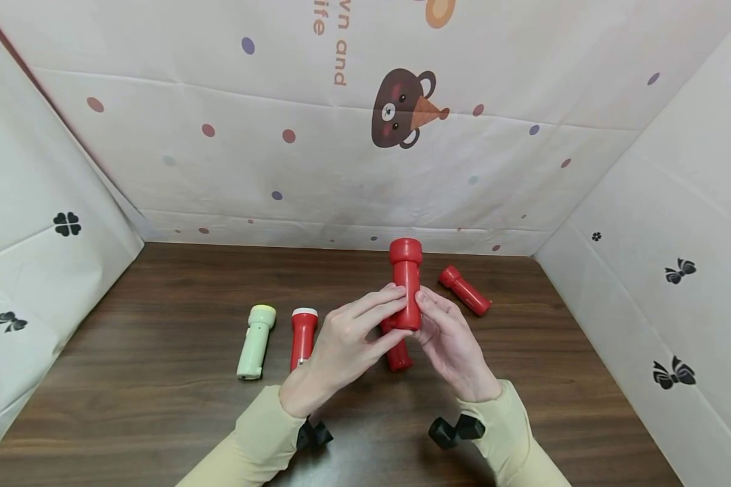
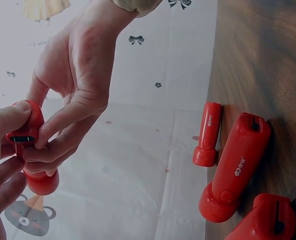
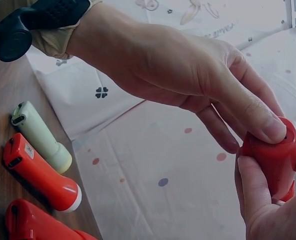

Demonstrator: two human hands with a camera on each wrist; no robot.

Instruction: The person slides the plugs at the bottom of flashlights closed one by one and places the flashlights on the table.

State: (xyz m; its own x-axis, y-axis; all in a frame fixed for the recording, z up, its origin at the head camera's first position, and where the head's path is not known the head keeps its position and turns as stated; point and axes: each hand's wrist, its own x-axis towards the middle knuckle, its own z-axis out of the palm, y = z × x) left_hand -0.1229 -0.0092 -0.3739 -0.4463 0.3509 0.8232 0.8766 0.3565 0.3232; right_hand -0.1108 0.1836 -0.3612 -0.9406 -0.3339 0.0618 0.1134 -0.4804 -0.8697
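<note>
Both hands hold a red flashlight (image 1: 407,277) upright above the table, its wide head at the top. The left hand (image 1: 348,337) grips its lower body from the left, thumb on the end in the right wrist view. From the other side, the right hand (image 1: 455,343) pinches it with its fingers. In the left wrist view a dark slot with thin metal prongs shows on the flashlight's end (image 2: 22,139). Below the hands lies another red flashlight (image 1: 399,355), partly hidden. A red flashlight with a white rim (image 1: 304,333) lies beside the left hand.
A pale green flashlight (image 1: 256,343) with a yellow rim lies farther left. A smaller red flashlight (image 1: 466,291) lies at the back right. The brown wooden table (image 1: 176,352) is bordered by white printed sheets (image 1: 317,169) at the back and both sides.
</note>
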